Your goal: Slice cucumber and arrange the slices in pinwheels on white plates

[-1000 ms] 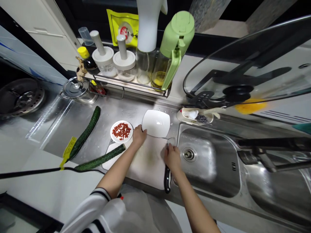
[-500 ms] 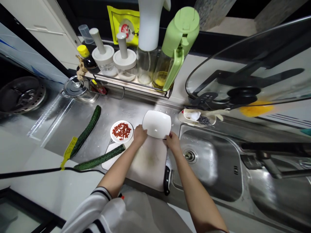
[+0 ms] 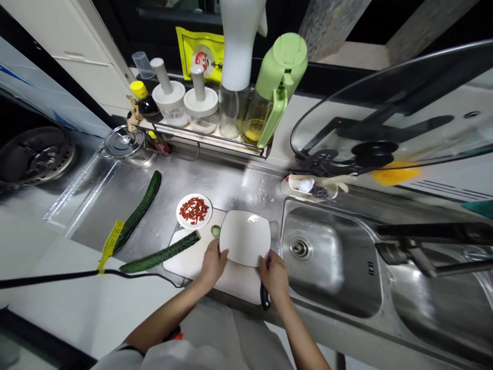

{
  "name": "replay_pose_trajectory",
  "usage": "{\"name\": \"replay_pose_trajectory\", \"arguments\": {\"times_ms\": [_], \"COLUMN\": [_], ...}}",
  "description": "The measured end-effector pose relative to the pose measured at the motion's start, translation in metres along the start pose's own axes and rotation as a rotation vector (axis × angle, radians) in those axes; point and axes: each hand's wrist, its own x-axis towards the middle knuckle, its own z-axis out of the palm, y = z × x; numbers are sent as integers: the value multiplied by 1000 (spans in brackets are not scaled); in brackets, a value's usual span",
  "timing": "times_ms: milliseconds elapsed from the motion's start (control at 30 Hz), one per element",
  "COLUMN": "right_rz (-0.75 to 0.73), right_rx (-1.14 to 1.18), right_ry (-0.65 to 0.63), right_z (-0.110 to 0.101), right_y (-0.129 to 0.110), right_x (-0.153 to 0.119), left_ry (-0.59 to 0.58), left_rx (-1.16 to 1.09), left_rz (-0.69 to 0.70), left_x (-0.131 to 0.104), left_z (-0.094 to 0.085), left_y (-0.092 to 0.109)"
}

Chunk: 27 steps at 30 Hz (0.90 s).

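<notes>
A white squarish plate (image 3: 245,237) is held by its near corners above the cutting board (image 3: 239,283). My left hand (image 3: 213,263) grips its left corner, thumb on top. My right hand (image 3: 275,274) pinches the right corner. Below the right hand shows the black handle of a knife (image 3: 265,297); its blade is hidden. Left of the plate, a small green cucumber piece (image 3: 215,230) lies on the board. A cut cucumber (image 3: 164,253) rests partly on the board's left side. Behind it sits a small white dish (image 3: 208,214) of dried red berries (image 3: 193,210).
A whole cucumber (image 3: 139,210) with a yellow tag lies left on the steel counter. To the right is a sink (image 3: 331,257) with a faucet (image 3: 423,252). A rack of jars and a green-topped oil jug (image 3: 283,67) stands behind, near a large glass lid (image 3: 385,113).
Both hands have brought the white plate back toward my body, from the board's far edge to over its middle. The small cucumber piece now shows beside it; a wet mark shows on the counter.
</notes>
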Motion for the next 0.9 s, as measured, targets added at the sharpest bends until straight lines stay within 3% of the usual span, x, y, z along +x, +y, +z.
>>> {"name": "replay_pose_trajectory", "arguments": {"times_ms": [167, 567, 733, 900], "right_rz": [53, 93, 105, 121], "right_rx": [-168, -497, -529, -525], "right_ry": [-22, -81, -58, -74], "right_z": [8, 5, 6, 7], "right_y": [-4, -25, -23, -21], "right_x": [-15, -18, -20, -22], "left_ry": [-28, -93, -28, 36], "left_rx": [-8, 52, 157, 320], "left_rz": [-13, -14, 54, 39], "left_x": [-11, -6, 9, 37], "left_z": [1, -3, -21, -39], "left_y": [-4, -12, -20, -7]}}
